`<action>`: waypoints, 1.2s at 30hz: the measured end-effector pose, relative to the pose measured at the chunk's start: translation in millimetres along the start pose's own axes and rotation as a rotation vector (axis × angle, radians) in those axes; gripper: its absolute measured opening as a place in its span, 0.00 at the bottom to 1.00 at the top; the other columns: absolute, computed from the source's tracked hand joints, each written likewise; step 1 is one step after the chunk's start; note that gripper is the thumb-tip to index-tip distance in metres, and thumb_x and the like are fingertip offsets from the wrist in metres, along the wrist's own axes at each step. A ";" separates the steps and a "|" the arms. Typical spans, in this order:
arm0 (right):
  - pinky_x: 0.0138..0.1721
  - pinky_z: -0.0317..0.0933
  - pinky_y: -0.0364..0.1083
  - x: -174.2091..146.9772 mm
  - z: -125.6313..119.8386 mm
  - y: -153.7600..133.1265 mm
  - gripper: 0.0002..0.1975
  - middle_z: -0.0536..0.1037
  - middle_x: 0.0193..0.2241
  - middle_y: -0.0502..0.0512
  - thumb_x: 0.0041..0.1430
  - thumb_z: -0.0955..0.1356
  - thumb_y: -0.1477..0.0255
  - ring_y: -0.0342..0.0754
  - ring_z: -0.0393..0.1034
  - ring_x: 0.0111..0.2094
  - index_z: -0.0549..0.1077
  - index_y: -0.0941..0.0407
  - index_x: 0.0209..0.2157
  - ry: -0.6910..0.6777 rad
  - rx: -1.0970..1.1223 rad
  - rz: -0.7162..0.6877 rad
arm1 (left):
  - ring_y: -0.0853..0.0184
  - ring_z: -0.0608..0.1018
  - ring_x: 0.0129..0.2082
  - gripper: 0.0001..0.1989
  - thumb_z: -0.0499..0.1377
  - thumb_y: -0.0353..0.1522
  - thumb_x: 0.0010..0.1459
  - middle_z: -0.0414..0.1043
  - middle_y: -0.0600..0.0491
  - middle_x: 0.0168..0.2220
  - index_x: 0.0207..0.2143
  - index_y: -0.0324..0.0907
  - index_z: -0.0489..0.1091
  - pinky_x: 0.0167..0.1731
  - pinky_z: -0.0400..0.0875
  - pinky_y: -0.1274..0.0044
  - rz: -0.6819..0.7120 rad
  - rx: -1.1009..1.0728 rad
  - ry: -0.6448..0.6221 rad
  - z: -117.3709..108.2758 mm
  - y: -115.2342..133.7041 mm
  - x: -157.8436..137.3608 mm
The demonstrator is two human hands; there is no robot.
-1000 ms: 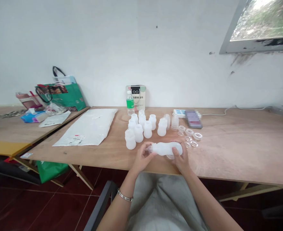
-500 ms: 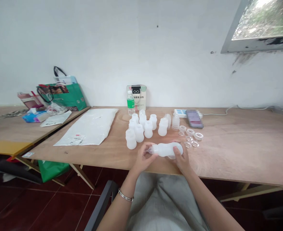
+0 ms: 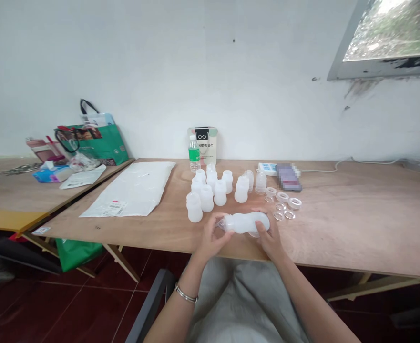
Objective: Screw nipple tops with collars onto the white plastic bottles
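A milky-white baby bottle (image 3: 244, 223) lies sideways between my hands near the table's front edge. Its clear nipple end points left, and my left hand (image 3: 213, 234) is closed around that end. My right hand (image 3: 270, 234) grips the rounded base, thumb on top. A clear piece shows partly beneath the bottle, mostly hidden. Several white bottle bodies (image 3: 207, 197) stand upright just beyond my left hand. One more white bottle (image 3: 241, 189) stands farther right, by two clear caps (image 3: 261, 182). White and clear rings (image 3: 282, 197) lie beyond my right hand.
A flat white plastic mailer (image 3: 131, 186) covers the table's left part. Against the wall stand a water bottle (image 3: 194, 155) and a paper bag (image 3: 211, 145). A blue-and-white box (image 3: 267, 168) and a dark pixelated item (image 3: 289, 177) are behind the rings. Left is another table (image 3: 24, 197).
The baby bottle has shifted very slightly left in my hands. Both hands keep their hold, and the things on the table stay put.
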State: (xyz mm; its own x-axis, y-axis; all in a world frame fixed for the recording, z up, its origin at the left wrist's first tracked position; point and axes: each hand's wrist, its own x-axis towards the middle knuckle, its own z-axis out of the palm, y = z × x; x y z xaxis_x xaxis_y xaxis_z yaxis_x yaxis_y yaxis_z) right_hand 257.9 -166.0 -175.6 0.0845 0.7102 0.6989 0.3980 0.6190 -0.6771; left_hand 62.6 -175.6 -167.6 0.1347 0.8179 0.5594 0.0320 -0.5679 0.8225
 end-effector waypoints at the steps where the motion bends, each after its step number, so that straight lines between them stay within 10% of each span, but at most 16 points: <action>1: 0.40 0.68 0.55 0.3 0.1 -1.9 0.18 0.75 0.43 0.59 0.61 0.64 0.58 0.55 0.71 0.41 0.68 0.50 0.50 -0.010 -0.025 -0.032 | 0.63 0.75 0.42 0.17 0.62 0.38 0.58 0.71 0.49 0.43 0.47 0.39 0.67 0.42 0.71 0.67 0.014 -0.001 0.025 -0.6 -2.0 -0.1; 7: 0.51 0.60 0.60 1.8 4.3 -17.9 0.22 0.74 0.45 0.60 0.49 0.73 0.63 0.60 0.68 0.48 0.72 0.49 0.48 -0.092 -0.233 -0.160 | 0.64 0.75 0.40 0.17 0.58 0.40 0.61 0.70 0.49 0.43 0.48 0.39 0.66 0.40 0.72 0.67 0.117 0.001 0.182 -5.1 -14.1 -2.5; 20: 0.34 0.64 0.48 25.9 59.0 -29.9 0.16 0.79 0.35 0.58 0.50 0.71 0.66 0.54 0.74 0.35 0.70 0.56 0.40 -0.311 -0.322 0.057 | 0.71 0.71 0.27 0.17 0.53 0.43 0.65 0.68 0.54 0.33 0.47 0.39 0.65 0.30 0.69 0.75 0.321 -0.012 0.532 -0.6 -9.3 -6.1; 32: 0.36 0.68 0.47 35.7 99.3 -19.7 0.12 0.75 0.35 0.52 0.63 0.66 0.64 0.43 0.71 0.33 0.72 0.59 0.39 -0.497 -0.331 0.164 | 0.72 0.72 0.27 0.13 0.54 0.39 0.65 0.69 0.54 0.33 0.44 0.38 0.68 0.29 0.71 0.75 0.259 0.006 0.500 0.3 -7.7 -6.1; 36: 0.39 0.68 0.50 32.7 93.4 -27.7 0.14 0.78 0.36 0.56 0.54 0.73 0.66 0.50 0.73 0.37 0.73 0.58 0.39 -0.450 -0.269 0.144 | 0.71 0.72 0.28 0.13 0.53 0.39 0.66 0.69 0.54 0.33 0.45 0.38 0.67 0.30 0.71 0.75 0.249 0.040 0.505 0.3 -9.0 -7.6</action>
State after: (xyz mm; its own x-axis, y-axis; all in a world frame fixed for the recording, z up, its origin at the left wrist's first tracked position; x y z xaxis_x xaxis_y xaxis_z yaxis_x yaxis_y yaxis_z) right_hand 164.3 -128.6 -155.4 -0.2204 0.8913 0.3961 0.6357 0.4393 -0.6348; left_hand 61.6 -176.7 -179.3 -0.3476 0.5959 0.7240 0.0987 -0.7446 0.6602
